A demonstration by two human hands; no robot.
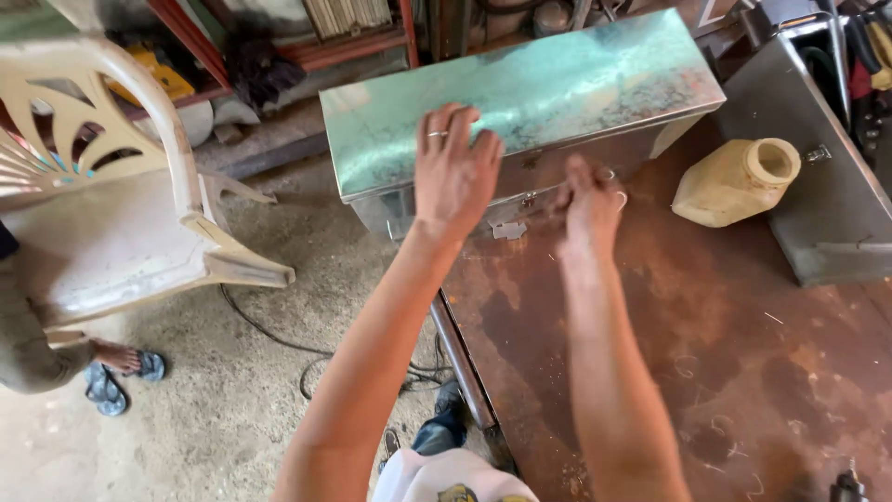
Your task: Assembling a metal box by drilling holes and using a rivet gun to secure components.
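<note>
A shiny sheet-metal box (557, 93) with a closed lid stands at the far end of a rusty steel table (725, 335). My left hand (452, 169) lies flat on the front edge of the lid, fingers spread, a ring on one finger. My right hand (587, 203) is at the box's front wall, fingertips pinched on a small metal latch by a wire ring. What the fingers hold exactly is blurred.
A yellowish plastic jug (736, 182) lies on its side right of the box. A second metal box (827, 186) stands at the far right. A cream plastic chair (111, 186) is on the left, with another person's sandalled foot (121, 367) below it. Cables lie on the concrete floor.
</note>
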